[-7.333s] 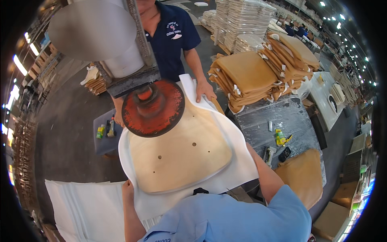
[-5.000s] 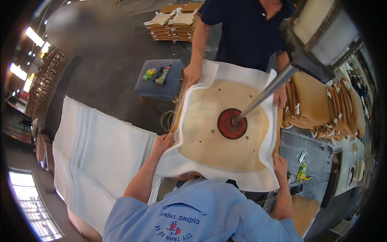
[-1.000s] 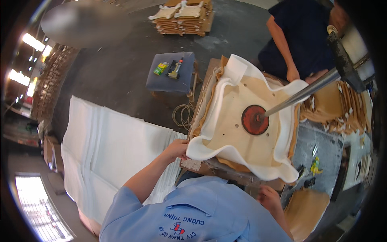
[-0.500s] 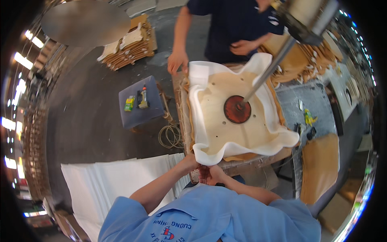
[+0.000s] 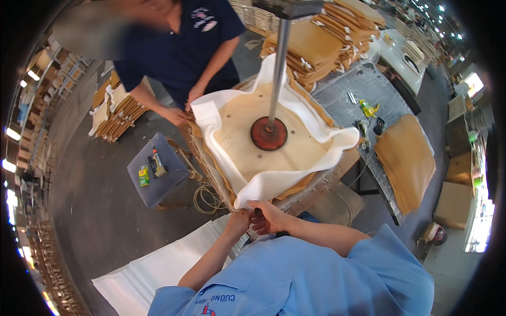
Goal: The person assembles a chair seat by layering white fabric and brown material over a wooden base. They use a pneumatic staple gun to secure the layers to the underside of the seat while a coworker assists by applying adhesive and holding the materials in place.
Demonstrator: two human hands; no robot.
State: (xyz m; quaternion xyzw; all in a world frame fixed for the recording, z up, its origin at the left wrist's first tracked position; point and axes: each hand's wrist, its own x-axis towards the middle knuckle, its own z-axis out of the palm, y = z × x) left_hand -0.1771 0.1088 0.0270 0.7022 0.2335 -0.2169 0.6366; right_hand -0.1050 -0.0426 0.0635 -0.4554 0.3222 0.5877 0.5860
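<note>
A pale wooden panel (image 5: 237,142) with small holes lies under a round red press disc (image 5: 269,134) on a metal rod (image 5: 276,79). White foam sheet (image 5: 279,179) wraps up around the panel's edges in waves. Beneath it, a brown cover (image 5: 215,171) shows along the sides. At the near corner, my left hand (image 5: 239,222) is closed on the brown cover's edge, its fingertips partly hidden. Right beside it, my right hand (image 5: 268,216) has its thumb against the foam corner and its fingers curled below; what they grip is hidden.
Across the work stand, a co-worker's hands (image 5: 179,115) are at the far left corner. A stool (image 5: 145,176) holds tools at left. White sheets (image 5: 153,268) lie near left. Brown covers (image 5: 406,163) and tools rest on the right table (image 5: 342,95); a cover stack (image 5: 311,45) stands behind.
My view has turned, so the panel appears rotated and further left. The co-worker's hand has come to the far left corner. My right thumb has risen onto the foam corner.
</note>
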